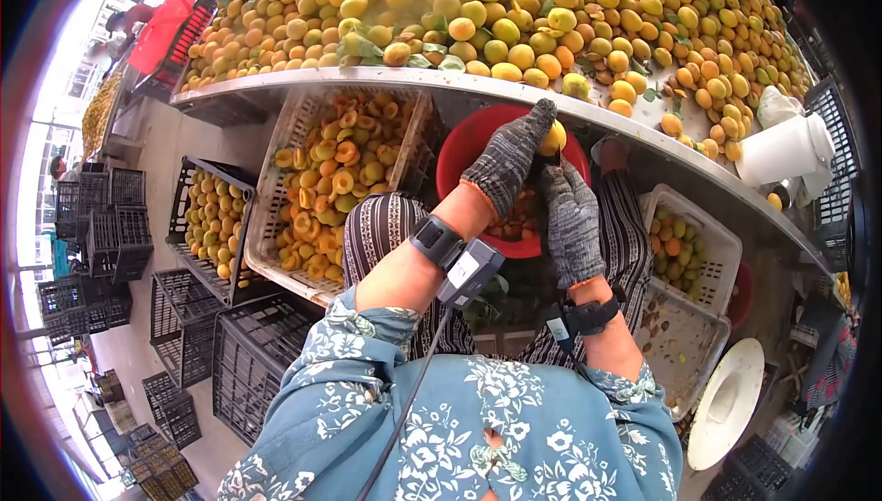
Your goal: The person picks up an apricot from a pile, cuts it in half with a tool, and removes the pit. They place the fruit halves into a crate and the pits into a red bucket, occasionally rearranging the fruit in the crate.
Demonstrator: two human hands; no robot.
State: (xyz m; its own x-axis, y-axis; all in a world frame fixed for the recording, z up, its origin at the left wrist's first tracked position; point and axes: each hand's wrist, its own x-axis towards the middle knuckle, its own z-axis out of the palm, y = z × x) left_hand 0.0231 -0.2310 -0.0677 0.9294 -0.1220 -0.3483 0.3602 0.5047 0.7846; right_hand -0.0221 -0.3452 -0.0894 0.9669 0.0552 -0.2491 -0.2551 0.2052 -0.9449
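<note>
Both my hands wear grey knitted gloves and meet above a red basin (457,147). Between them is a yellow-orange apricot (552,139), gripped by my left hand (511,159) with its fingers curled over the far side. My right hand (572,221) is closed just below the fruit, its fingertips close to it. A small dark thing shows at those fingertips, too small to name. Orange apricot pieces (520,224) lie in the basin, partly hidden by my hands and wrists.
A metal-edged table (367,76) heaped with whole apricots (487,14) spans the front. At left stand a pale crate (260,225) of halved apricots and a black crate (241,191) of whole ones. A white crate (724,248) and white bucket (781,150) are at right.
</note>
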